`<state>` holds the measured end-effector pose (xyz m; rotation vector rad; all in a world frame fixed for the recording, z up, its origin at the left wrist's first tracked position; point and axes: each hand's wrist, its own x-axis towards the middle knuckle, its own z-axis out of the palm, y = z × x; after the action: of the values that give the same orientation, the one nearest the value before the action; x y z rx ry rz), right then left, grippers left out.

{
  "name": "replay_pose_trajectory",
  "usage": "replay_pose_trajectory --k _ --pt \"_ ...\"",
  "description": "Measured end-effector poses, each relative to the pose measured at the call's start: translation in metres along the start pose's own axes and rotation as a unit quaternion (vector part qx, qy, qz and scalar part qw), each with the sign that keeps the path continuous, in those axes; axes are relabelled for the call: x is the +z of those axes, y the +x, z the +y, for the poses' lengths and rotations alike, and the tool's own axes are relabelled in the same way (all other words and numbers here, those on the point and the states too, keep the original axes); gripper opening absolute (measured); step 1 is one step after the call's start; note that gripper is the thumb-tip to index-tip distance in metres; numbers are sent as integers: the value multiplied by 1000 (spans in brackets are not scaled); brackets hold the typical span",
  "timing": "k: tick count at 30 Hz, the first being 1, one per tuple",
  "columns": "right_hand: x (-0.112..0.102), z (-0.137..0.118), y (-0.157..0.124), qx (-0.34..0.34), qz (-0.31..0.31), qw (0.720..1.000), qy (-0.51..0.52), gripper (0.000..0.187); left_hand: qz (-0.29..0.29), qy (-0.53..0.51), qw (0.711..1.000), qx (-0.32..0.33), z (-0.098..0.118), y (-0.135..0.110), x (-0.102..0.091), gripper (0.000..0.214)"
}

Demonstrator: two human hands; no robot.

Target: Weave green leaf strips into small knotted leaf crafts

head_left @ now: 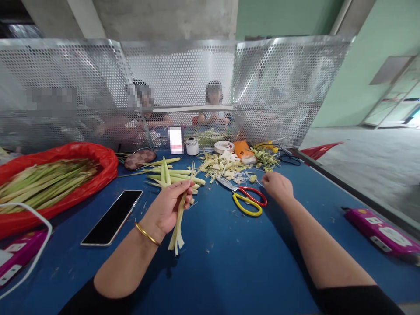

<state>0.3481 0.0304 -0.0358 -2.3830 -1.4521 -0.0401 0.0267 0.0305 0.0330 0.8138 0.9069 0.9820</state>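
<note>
My left hand point(173, 201) is closed around a pale green plant stalk point(178, 232), whose flat split ends hang below the fingers; a pointed green leaf end rises above the hand. More pale stalks point(177, 173) lie on the blue tabletop just beyond it. My right hand point(278, 187) is closed low over the table at the right, its fingertips together near the scraps; what they pinch, if anything, cannot be made out. Between the hands lie scissors point(247, 202) with one red and one yellow handle, blades partly apart, pointing at a heap of pale trimmings point(223, 167).
A red bag point(108, 164) full of long stalks stands at left, beside a dark phone point(111, 218). Purple power strips point(382, 232) lie at both sides. A tape roll point(224, 146), an orange packet point(243, 151) and a lit phone point(176, 140) stand before a perforated metal screen point(278, 87); people sit behind it.
</note>
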Motion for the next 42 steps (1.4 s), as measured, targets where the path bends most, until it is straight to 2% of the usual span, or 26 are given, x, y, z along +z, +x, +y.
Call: replay_pose_trajectory --k 4,8,12,16,19,25,31,34,38,42 --pt "-2 -8 -3 -1 35 999 25 28 -7 14 1000 -19 -7 5 0 9" --pt "9 -22 -7 -48 -12 996 69 18 -10 27 999 -36 -13 9 5 9" --pt "26 -33 -9 -47 -40 991 120 12 -24 46 996 -69 -22 10 16 9" --pt "29 -31 -4 -15 -58 975 213 25 -24 67 994 -89 -28 14 28 9" --pt "25 -27 1 20 -75 946 315 31 -10 82 993 -90 -31 19 35 10" --pt "18 -22 5 71 -131 850 506 33 6 88 992 -91 -35 33 50 7" --pt "7 -18 1 43 -154 782 602 24 -14 61 989 -137 -41 51 78 3" --pt "-2 -21 -3 -3 -190 759 623 22 -40 36 980 -189 -43 64 88 11" --pt "-15 -26 -14 -76 -308 740 594 32 -70 7 972 -226 -45 75 92 18" --pt "-25 -23 -21 -121 -398 746 519 35 -69 -3 972 -227 -45 74 80 21"
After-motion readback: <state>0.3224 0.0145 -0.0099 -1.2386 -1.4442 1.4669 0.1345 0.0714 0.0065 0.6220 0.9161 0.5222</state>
